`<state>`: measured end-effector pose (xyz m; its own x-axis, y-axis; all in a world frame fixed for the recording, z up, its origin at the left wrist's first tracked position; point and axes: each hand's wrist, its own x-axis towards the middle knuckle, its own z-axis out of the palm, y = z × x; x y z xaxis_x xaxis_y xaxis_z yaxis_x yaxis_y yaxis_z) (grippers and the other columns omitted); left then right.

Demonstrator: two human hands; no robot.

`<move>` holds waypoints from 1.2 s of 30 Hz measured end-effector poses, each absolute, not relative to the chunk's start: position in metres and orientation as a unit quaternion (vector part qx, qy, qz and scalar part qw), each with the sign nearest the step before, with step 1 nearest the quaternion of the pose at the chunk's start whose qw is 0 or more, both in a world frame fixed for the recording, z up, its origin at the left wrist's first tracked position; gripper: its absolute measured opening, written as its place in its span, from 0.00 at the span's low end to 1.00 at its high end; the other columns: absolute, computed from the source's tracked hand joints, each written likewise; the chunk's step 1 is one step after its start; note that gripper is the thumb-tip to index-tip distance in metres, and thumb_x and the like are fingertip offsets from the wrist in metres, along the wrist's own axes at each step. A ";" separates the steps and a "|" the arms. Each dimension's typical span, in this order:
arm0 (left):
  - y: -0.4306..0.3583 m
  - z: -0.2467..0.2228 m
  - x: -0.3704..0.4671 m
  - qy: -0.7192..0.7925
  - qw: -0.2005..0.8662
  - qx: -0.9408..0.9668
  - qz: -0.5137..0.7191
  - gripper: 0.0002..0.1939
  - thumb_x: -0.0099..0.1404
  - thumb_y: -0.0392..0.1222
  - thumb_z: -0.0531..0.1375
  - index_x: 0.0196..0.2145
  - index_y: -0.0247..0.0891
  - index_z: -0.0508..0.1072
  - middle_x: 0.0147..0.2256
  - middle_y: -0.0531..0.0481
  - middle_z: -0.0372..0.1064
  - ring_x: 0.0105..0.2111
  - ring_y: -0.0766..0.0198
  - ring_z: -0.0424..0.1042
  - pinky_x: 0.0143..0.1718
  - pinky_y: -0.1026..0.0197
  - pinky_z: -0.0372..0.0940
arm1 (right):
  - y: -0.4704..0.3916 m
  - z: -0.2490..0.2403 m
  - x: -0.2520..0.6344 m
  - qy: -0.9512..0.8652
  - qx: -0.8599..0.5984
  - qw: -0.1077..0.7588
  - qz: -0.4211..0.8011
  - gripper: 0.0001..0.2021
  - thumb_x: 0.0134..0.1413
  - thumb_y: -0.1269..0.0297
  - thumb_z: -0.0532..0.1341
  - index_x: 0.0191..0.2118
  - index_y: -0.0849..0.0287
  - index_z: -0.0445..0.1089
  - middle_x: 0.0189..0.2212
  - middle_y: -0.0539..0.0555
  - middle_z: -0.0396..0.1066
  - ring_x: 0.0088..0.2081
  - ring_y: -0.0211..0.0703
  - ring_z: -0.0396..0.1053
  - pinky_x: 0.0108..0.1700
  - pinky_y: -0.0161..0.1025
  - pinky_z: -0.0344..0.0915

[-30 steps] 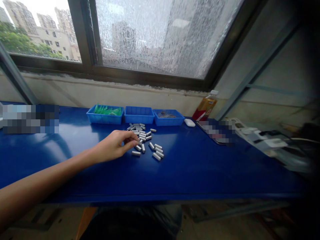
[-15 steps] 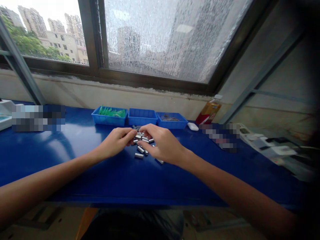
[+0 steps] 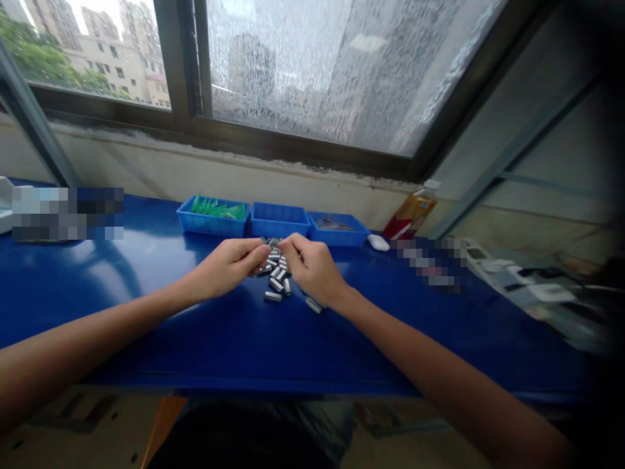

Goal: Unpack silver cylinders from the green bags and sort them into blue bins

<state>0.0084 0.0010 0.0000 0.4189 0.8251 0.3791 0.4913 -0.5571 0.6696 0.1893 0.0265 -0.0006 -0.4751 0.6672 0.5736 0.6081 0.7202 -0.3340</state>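
Observation:
Several small silvery metal pieces (image 3: 277, 284) lie in a loose pile on the blue table (image 3: 234, 345), with one piece (image 3: 313, 305) apart to the right. At the pile's left edge, my left hand (image 3: 233, 266) is closed, thumb against fingers. My right hand (image 3: 315, 268) is closed in a pinch at the right side of the pile, its fingertips close to those of the left. Whatever the fingertips hold is too small or hidden to make out.
Behind the pile stand a blue bin with green items (image 3: 215, 225), a middle blue bin (image 3: 280, 228) and a blue bin with thin metal parts (image 3: 338, 238). To their right are a white object (image 3: 378, 243) and a bottle (image 3: 411, 212).
My right hand has closed from a wider finger spread into a pinch and uncovered more metal pieces. The whole view has shifted slightly.

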 end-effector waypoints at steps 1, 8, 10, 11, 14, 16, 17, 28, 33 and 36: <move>0.000 0.001 0.008 0.398 0.218 0.829 0.326 0.16 0.65 0.44 0.47 0.25 0.34 0.65 0.21 0.54 0.61 0.22 0.69 0.61 0.25 0.67 0.57 | 0.036 0.001 0.192 -0.846 -0.391 0.361 0.025 0.16 0.60 0.57 0.47 0.31 0.60 0.64 0.20 0.50 0.65 0.21 0.34 0.62 0.25 0.32 0.52; -0.008 0.002 0.005 0.293 0.130 0.938 0.136 0.11 0.61 0.43 0.56 0.41 0.38 0.69 0.37 0.48 0.66 0.39 0.61 0.66 0.40 0.61 0.61 | 0.102 0.000 0.217 -0.764 -0.554 0.297 -0.145 0.12 0.54 0.55 0.54 0.36 0.58 0.66 0.23 0.52 0.70 0.25 0.43 0.67 0.27 0.35 0.54; -0.008 0.000 0.004 0.298 0.129 0.938 0.119 0.10 0.61 0.43 0.56 0.40 0.39 0.69 0.37 0.48 0.66 0.39 0.61 0.66 0.41 0.60 0.61 | 0.108 -0.004 0.219 -0.760 -0.574 0.254 -0.170 0.13 0.55 0.53 0.53 0.37 0.57 0.68 0.26 0.54 0.71 0.28 0.46 0.68 0.28 0.36 0.55; -0.007 -0.002 0.004 0.302 0.129 0.937 0.118 0.09 0.61 0.43 0.56 0.39 0.39 0.69 0.37 0.48 0.65 0.38 0.61 0.66 0.40 0.61 0.61 | 0.110 -0.006 0.219 -0.763 -0.574 0.238 -0.179 0.14 0.55 0.53 0.52 0.36 0.57 0.68 0.27 0.55 0.71 0.30 0.47 0.68 0.29 0.37 0.56; -0.002 -0.005 0.003 0.313 0.121 0.934 0.124 0.06 0.63 0.41 0.54 0.36 0.38 0.69 0.36 0.49 0.65 0.37 0.62 0.66 0.39 0.62 0.61 | 0.111 -0.011 0.217 -0.778 -0.550 0.222 -0.209 0.17 0.58 0.53 0.49 0.35 0.58 0.69 0.33 0.58 0.70 0.35 0.49 0.67 0.31 0.39 0.58; 0.000 -0.007 0.004 0.313 0.105 0.935 0.131 0.07 0.64 0.40 0.53 0.36 0.37 0.68 0.35 0.49 0.65 0.36 0.62 0.65 0.40 0.61 0.60 | 0.112 -0.013 0.217 -0.782 -0.531 0.228 -0.235 0.18 0.58 0.53 0.49 0.36 0.60 0.69 0.36 0.60 0.68 0.40 0.51 0.64 0.35 0.41 0.59; 0.001 -0.008 0.004 0.311 0.094 0.936 0.137 0.07 0.64 0.40 0.52 0.36 0.36 0.68 0.35 0.48 0.65 0.37 0.62 0.65 0.41 0.60 0.60 | 0.112 -0.013 0.217 -0.783 -0.524 0.231 -0.244 0.18 0.58 0.53 0.49 0.38 0.61 0.69 0.38 0.61 0.67 0.42 0.52 0.63 0.36 0.42 0.59; 0.040 -0.023 -0.014 0.419 -0.100 0.857 0.284 0.07 0.66 0.38 0.47 0.37 0.35 0.63 0.47 0.40 0.58 0.48 0.55 0.56 0.50 0.51 0.56 | 0.119 -0.021 0.231 -0.855 -0.436 0.221 -0.173 0.16 0.57 0.55 0.51 0.40 0.61 0.68 0.42 0.59 0.64 0.43 0.47 0.62 0.45 0.42 0.59; 0.069 -0.026 -0.025 0.489 -0.139 0.826 0.244 0.09 0.66 0.39 0.46 0.36 0.33 0.64 0.41 0.40 0.63 0.44 0.53 0.61 0.46 0.50 0.57 | 0.114 -0.022 0.226 -0.845 -0.433 0.261 -0.176 0.14 0.56 0.57 0.52 0.34 0.62 0.69 0.39 0.59 0.65 0.40 0.46 0.63 0.46 0.43 0.59; 0.070 -0.026 -0.024 0.505 -0.129 0.822 0.230 0.11 0.67 0.41 0.45 0.36 0.34 0.63 0.39 0.41 0.65 0.43 0.54 0.63 0.45 0.50 0.56 | 0.111 -0.019 0.227 -0.853 -0.418 0.265 -0.163 0.13 0.57 0.60 0.52 0.33 0.62 0.69 0.39 0.58 0.65 0.39 0.45 0.63 0.45 0.42 0.59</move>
<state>-0.0241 0.0704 -0.0263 0.3847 0.7707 0.5080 0.8894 -0.4567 0.0194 0.2266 0.1110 -0.0190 -0.5095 0.6279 0.5884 0.8005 0.5967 0.0564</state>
